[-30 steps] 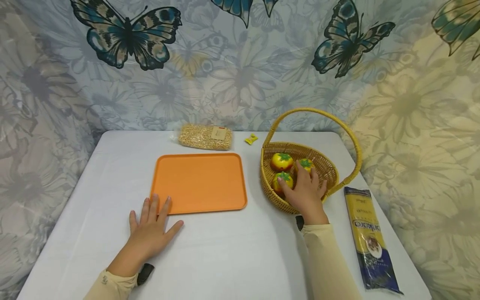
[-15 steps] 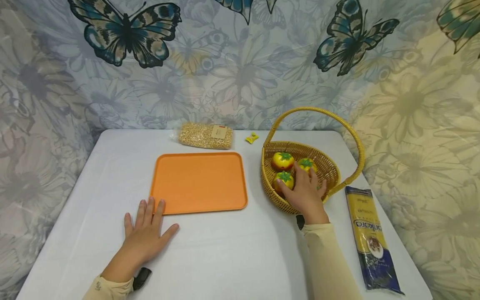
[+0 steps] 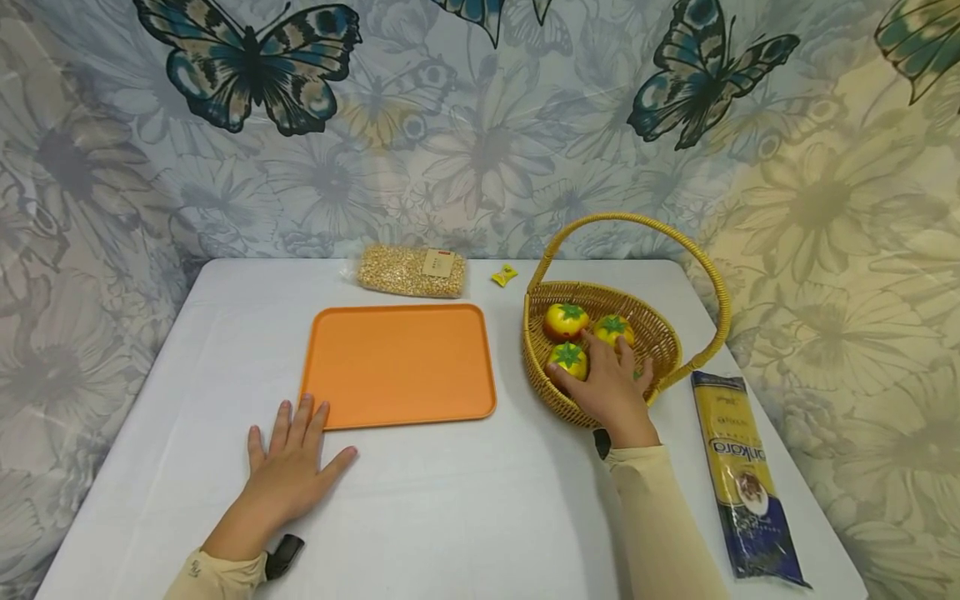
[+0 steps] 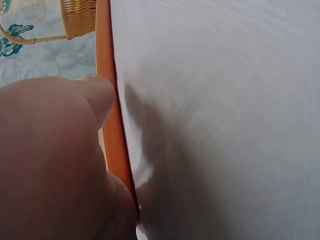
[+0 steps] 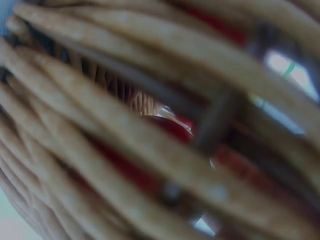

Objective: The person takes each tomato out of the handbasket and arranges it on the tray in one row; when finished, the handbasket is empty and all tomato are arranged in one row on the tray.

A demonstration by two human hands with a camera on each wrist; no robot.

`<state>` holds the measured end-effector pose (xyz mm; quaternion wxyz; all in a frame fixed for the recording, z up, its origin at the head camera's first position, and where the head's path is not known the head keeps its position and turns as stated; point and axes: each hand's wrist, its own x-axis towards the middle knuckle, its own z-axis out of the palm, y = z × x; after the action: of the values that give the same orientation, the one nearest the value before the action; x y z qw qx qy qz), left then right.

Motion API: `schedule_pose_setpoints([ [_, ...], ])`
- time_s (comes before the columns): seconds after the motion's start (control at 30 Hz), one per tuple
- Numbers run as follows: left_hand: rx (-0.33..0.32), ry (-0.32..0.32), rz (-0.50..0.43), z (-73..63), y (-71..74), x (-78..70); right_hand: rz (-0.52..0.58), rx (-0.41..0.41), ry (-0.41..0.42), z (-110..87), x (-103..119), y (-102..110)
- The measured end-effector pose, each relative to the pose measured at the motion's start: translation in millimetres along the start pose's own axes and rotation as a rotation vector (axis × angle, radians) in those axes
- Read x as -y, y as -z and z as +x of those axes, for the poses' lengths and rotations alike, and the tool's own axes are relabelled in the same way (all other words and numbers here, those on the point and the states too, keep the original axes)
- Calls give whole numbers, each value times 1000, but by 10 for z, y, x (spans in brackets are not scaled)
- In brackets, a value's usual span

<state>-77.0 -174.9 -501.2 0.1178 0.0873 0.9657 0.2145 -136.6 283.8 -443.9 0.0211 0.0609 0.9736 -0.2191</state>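
Table (image 3: 450,517): basket (image 3: 551,404) nr R edge, twd back R corner; tray (image 3: 397,367) L of it. L hand (image 3: 288,475): fingers straight, spread, at tray's near L corner. R hand (image 3: 611,392) in basket, thumb & index curled round near fruit (image 3: 567,360); firmness can't tell. Best, I'd say: hold its sides, lift straight up, miss rear fruit (image 3: 566,320). R wrist cam: blurry weave, red thru gaps; only head cam shows grip. L wrist cam: tray rim edge-on.

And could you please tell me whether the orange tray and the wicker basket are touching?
Apart: the head view shows white tablecloth between the orange tray and the wicker basket.
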Motion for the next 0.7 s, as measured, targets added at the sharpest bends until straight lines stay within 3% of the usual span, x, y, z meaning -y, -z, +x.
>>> schedule_pose_setpoints([
  [0.3,-19,-30,-30,36,-45,57,-6,20,29,-14,-38,7],
  [0.7,14,-4,-19,36,-28,27,9,6,24,8,-24,-17],
])
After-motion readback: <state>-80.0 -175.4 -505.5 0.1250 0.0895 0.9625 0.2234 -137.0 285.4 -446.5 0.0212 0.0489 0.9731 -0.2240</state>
